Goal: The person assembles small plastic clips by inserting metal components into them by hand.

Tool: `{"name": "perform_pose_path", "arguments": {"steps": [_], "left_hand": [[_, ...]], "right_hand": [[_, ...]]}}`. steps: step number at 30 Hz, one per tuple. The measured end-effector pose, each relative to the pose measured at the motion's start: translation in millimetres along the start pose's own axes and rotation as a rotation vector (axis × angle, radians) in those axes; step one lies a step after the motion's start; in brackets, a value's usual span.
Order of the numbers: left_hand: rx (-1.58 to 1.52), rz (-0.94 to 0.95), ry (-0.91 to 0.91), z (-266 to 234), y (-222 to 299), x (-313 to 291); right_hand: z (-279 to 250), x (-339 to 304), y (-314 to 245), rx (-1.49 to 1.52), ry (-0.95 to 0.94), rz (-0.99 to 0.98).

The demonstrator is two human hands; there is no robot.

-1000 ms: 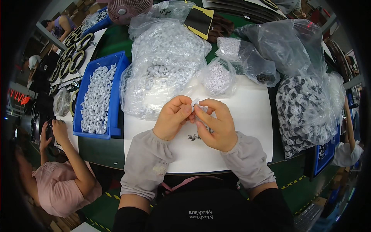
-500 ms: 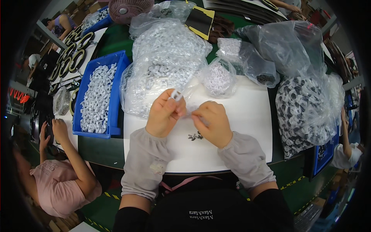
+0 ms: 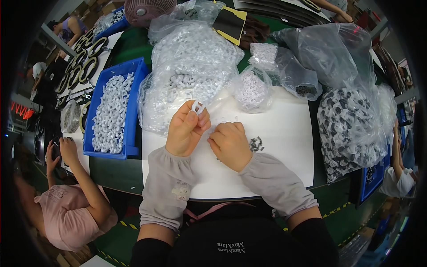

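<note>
Between the thumb and forefinger of my left hand is a small white plastic piece with an opening through it. My right hand is low over the white sheet, its fingers curled together and pointing left. Whatever those fingertips may grip is hidden. Just beyond its wrist, to the right, lies a little heap of small dark grey parts. The two hands are apart, the left one higher and farther from me.
A blue bin of white pieces stands left. Clear bags of white pieces and small pale parts lie at the back. A large bag of black and white pieces is on the right. A co-worker in pink sits at left.
My right hand has moved left and slightly down, uncovering the dark parts now right of it. The left hand has shifted slightly left, and the white piece's opening faces me more.
</note>
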State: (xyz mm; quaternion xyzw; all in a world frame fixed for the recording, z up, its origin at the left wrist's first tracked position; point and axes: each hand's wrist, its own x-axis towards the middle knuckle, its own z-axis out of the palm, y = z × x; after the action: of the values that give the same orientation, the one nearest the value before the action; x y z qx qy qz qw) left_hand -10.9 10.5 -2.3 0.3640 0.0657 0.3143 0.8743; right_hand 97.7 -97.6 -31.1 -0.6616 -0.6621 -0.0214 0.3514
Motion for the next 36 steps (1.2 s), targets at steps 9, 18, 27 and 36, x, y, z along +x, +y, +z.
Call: {"name": "perform_pose_path", "arguments": {"steps": [9,18,27,36], "left_hand": [[0.224,-0.125,-0.127,-8.9,-9.7,-1.1],[0.313,-0.238,-0.189,-1.0,-12.0,-2.7],[0.34,-0.25,-0.192,0.8,-13.9,-2.6],[0.342,-0.254,-0.184,1.0,-17.7,-3.3]], "right_hand": [[-49.0,6.8,9.5,0.618,0.227,0.268],[-53.6,0.5,0.8,0.559,0.305,0.142],[-55.3,1.2,1.4,0.358,0.353,-0.026],[-51.1,-1.4,0.2,0.346,0.394,-0.031]]}}
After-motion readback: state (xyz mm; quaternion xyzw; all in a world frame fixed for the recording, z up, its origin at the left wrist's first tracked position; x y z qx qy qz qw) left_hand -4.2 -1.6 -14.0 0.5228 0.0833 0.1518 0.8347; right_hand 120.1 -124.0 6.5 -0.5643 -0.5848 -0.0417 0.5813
